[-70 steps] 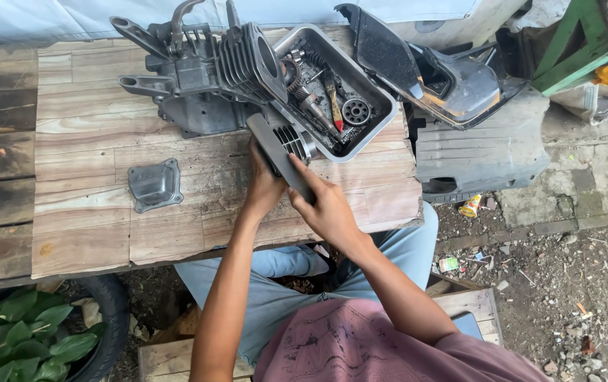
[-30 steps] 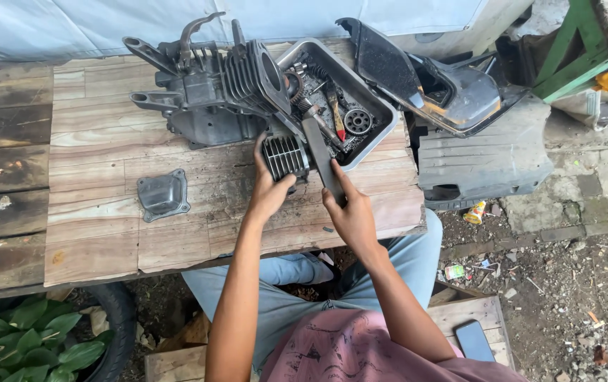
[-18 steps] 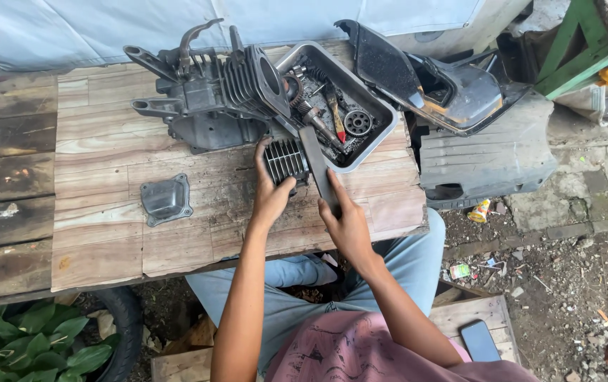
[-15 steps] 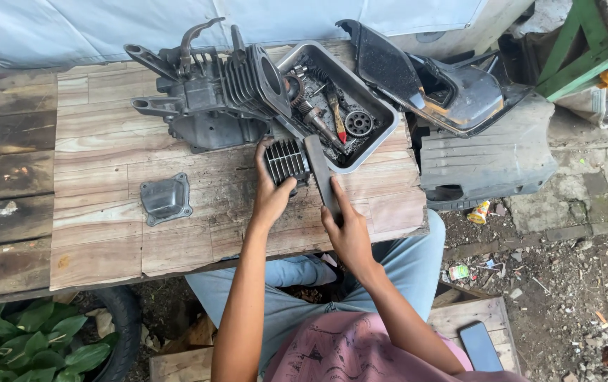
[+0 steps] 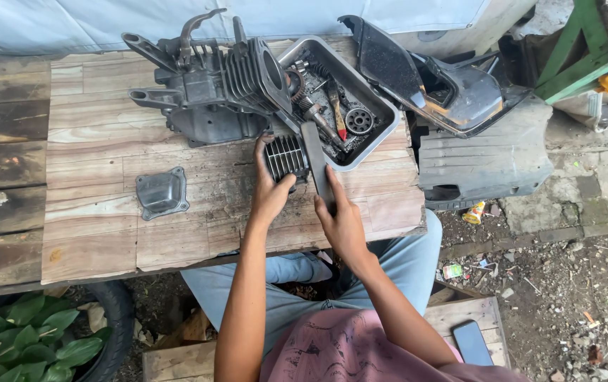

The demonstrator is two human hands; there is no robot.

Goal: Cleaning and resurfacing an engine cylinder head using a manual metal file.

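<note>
Worktop (image 5: pixel 92 212), left to right: loose grey cover (image 5: pixel 161 192), engine block (image 5: pixel 212 92). Left hand (image 5: pixel 270 191) closed round the finned cylinder part (image 5: pixel 287 157), near the front edge; right hand (image 5: pixel 343 219) closed on its flat plate (image 5: pixel 317 170). Step, as judged: seating plate; next needs alignment. Metal tray (image 5: pixel 382 106) holds gears, sprocket, small tools.

Single head-worn view, looking steeply down from above the seated person, wooden counter (image 5: pixel 92 212) filling the upper frame at arm's length, lap and ground along the lower edge, no second view to share.
</note>
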